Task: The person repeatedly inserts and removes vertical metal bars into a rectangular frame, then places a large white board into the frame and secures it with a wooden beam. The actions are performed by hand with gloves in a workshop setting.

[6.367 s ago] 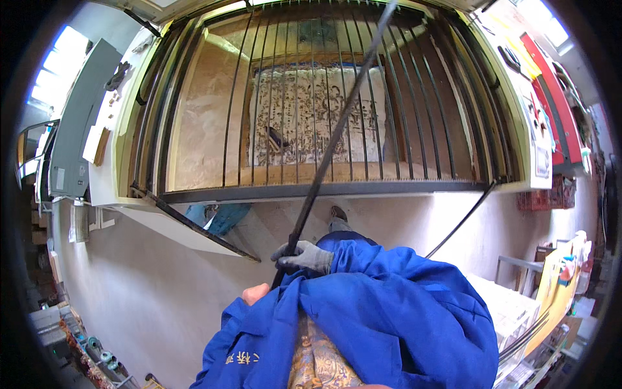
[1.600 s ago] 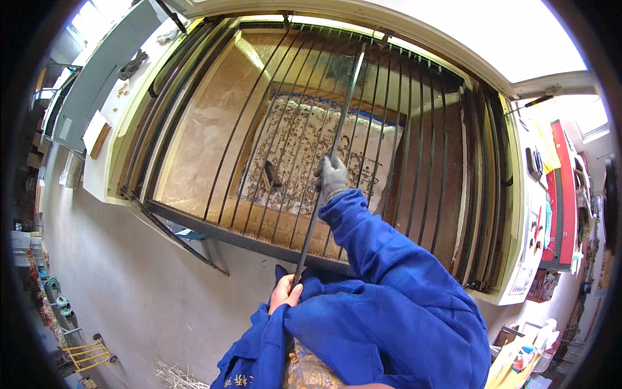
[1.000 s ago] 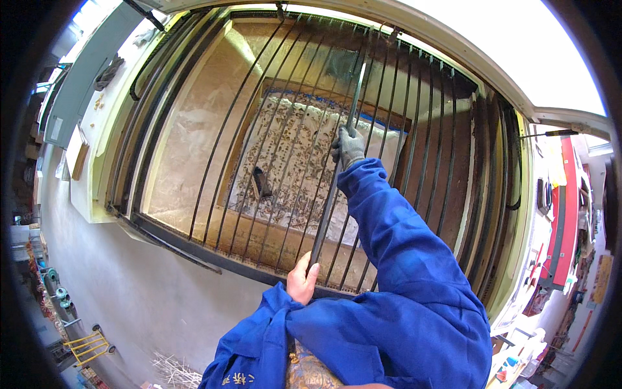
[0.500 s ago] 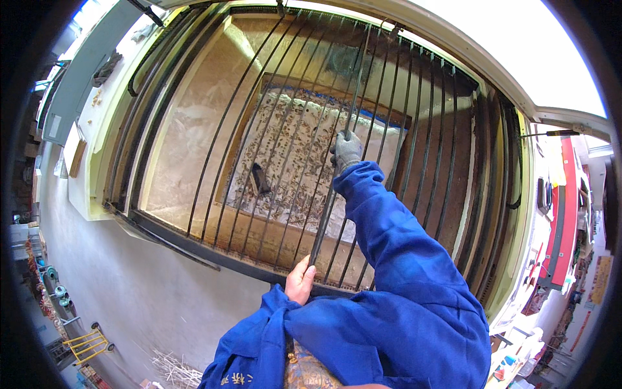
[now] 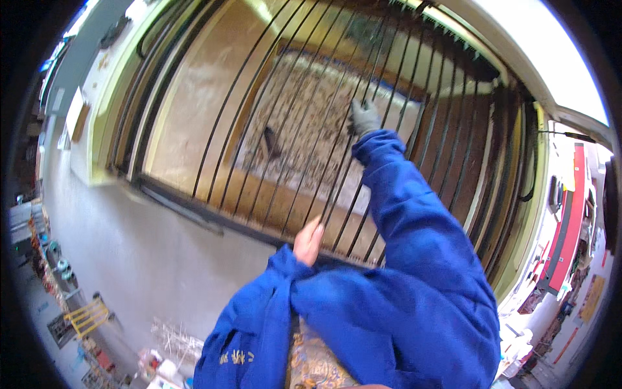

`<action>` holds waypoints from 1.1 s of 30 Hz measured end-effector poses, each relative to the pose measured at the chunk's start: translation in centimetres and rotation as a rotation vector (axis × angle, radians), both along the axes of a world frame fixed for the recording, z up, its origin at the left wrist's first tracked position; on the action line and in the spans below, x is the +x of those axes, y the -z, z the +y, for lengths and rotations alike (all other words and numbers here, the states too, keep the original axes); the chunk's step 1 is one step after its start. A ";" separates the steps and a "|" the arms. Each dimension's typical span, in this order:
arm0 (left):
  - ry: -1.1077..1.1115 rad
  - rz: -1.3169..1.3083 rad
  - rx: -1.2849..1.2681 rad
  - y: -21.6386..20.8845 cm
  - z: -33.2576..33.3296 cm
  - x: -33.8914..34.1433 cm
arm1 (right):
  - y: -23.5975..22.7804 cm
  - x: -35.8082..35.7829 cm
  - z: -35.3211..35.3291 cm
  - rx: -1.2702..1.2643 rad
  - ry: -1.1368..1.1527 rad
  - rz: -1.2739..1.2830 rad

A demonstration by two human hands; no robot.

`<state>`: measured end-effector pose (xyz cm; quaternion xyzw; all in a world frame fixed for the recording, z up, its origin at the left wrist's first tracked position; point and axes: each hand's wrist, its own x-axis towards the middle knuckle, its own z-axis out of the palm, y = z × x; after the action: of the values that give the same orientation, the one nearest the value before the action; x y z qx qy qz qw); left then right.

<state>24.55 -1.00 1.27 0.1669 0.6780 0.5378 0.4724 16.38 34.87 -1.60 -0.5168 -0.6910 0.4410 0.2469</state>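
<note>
A row of thin dark metal slats (image 5: pixel 223 136) spans the open bed of a large machine. My right hand (image 5: pixel 365 118), in a grey glove, is far out over the middle of the bed, its fingers closed around one slat. Blur softens the fingertips. At the bed's front edge my bare left hand (image 5: pixel 308 241) is at the near end of a slat, thumb up and fingers pressed together. Its grip is partly hidden. Beneath the slats lies a pale tray (image 5: pixel 259 146) strewn with brown scraps, with a dark piece (image 5: pixel 271 142) among them.
A dark front rail (image 5: pixel 188 206) borders the bed, and a pale raised lid (image 5: pixel 551 58) stands over its far right side. Beyond the right side is a red machine part (image 5: pixel 562 253). A yellow trolley (image 5: pixel 89 317) and thin white sticks (image 5: pixel 175 338) are on the floor at left.
The view has shifted and tilted, so the bed sits higher and more slanted. My right hand still reaches over the middle slats, its fingers looser; my left hand stays by the front edge.
</note>
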 end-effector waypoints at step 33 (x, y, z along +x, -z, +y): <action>-0.205 0.023 -0.240 1.5 -21.1 -1.6 | -0.4 9.3 -21.1 -0.731 -0.231 -0.178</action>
<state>22.98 -22.08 -0.27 0.0456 0.7562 0.4964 0.4238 25.65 13.79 -1.20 -0.5257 -0.5605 0.6365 -0.0656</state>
